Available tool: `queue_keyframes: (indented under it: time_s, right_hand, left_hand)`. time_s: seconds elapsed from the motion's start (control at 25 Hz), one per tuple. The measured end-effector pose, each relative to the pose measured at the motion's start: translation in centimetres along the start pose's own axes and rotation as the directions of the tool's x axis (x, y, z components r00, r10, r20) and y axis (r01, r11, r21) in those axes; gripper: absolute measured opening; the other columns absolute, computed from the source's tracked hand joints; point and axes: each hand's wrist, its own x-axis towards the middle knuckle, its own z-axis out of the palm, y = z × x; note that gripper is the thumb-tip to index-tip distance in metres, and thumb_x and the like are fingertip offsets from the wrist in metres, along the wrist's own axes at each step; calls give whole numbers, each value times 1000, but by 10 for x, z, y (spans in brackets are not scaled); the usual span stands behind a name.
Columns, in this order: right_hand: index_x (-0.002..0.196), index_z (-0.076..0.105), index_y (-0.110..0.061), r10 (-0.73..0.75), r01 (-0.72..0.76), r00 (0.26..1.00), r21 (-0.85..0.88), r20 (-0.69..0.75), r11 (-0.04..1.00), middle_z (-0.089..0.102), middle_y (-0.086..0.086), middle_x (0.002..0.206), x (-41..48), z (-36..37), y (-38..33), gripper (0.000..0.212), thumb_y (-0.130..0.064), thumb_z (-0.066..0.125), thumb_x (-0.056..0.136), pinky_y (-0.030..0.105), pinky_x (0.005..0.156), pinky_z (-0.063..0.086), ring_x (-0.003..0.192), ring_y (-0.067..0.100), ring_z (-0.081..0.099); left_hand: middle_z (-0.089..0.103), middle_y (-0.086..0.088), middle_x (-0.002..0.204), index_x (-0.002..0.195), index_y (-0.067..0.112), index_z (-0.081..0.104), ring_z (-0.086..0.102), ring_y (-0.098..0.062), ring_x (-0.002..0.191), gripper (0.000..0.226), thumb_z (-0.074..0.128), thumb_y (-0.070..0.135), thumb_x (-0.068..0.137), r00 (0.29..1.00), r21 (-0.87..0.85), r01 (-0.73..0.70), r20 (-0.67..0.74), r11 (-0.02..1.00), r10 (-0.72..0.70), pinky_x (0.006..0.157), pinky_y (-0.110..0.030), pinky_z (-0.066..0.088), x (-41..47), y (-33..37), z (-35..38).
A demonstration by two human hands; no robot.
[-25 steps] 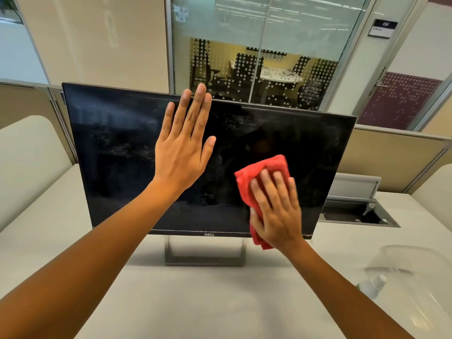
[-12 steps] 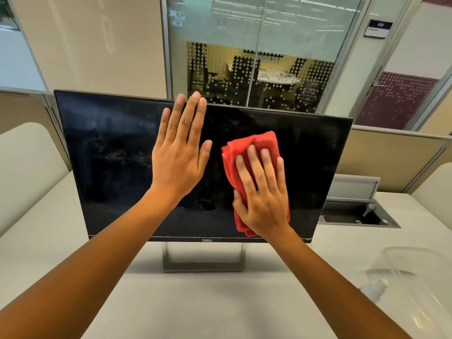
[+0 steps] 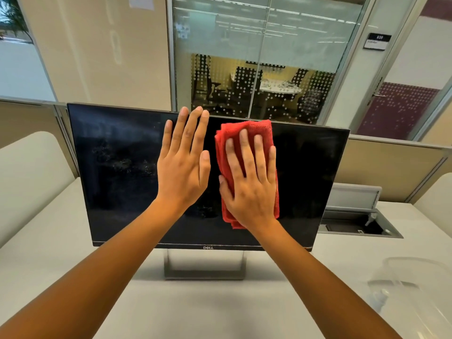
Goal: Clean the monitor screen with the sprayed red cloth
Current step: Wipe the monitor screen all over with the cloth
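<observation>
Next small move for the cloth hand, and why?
Probably sweep the right hand and folded red cloth leftward: the black monitor screen shows whitish smudges beyond the flat left hand, which sits between.

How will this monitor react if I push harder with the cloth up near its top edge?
It may rock or tilt back: the wide monitor sits on one narrow stand. The left hand, flat on the screen, pushes the same way, so it likely adds no bracing. The folded red cloth under the right hand probably slides easily.
</observation>
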Motion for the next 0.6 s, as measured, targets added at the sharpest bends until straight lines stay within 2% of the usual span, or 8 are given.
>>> queue_keyframes:
  time_s: [0.08,0.16,0.24,0.32,0.4,0.48,0.56,0.6]
  right_hand:
    - [154,21,-17,-3,3,1000,-42,-3,999,21,10,161,-7,-4,17,67,-41,49,97,52,123,11,151,31,15]
    - [154,24,-15,190,-196,979,-99,-67,975,24,12,160,-8,-9,39,67,-39,48,96,54,123,11,150,33,17]
    - [154,23,-12,469,-484,869,-75,-155,872,23,14,161,-2,-13,52,66,-38,46,96,57,122,12,150,35,15]
    - [154,23,-11,594,-608,780,-8,-198,794,21,15,161,7,-13,47,67,-37,45,97,57,122,13,151,35,13]
    - [154,23,-12,467,-471,869,10,-162,882,19,15,162,7,-7,29,67,-39,45,97,54,124,10,151,34,11]
    - [154,23,-15,94,-94,994,18,-46,995,19,12,162,-7,-1,16,68,-37,49,96,52,124,8,151,32,13]
    - [154,22,-18,-226,225,972,22,68,974,19,9,162,-27,-1,22,68,-34,51,95,50,124,8,151,30,15]
    - [154,23,-19,-273,274,958,4,87,962,18,7,163,-37,-4,32,67,-33,51,95,49,124,9,151,29,16]
  left_hand:
    - [10,-3,161,152,14,10,6,-22,149,58,10,30,97,1000,8,-9,4,1000,9,122,-44,3,1,-2,-2]
    - [11,-2,161,152,15,10,6,-21,149,58,8,30,97,1000,14,-14,9,1000,14,122,-44,3,1,-3,-4]
    - [11,-1,161,152,16,11,5,-20,149,57,10,29,97,1000,3,-3,8,1000,3,122,-44,2,0,-1,-4]
    - [11,-1,161,152,17,11,5,-20,150,57,12,28,96,1000,-12,24,6,1000,-24,122,-43,0,-1,2,-3]
    - [11,-1,161,152,16,11,5,-20,150,57,12,28,96,999,-17,53,5,998,-52,122,-43,-1,-1,4,-2]
    - [11,-2,161,152,16,12,5,-21,149,57,10,29,97,998,-27,67,2,997,-67,122,-42,-1,0,7,-2]
    - [11,-2,161,152,15,12,5,-21,149,56,10,30,98,997,-48,75,1,996,-75,122,-43,0,0,9,-1]
    - [11,-2,161,152,14,12,5,-21,149,56,10,29,99,997,-56,76,1,996,-77,122,-43,0,-1,10,-2]
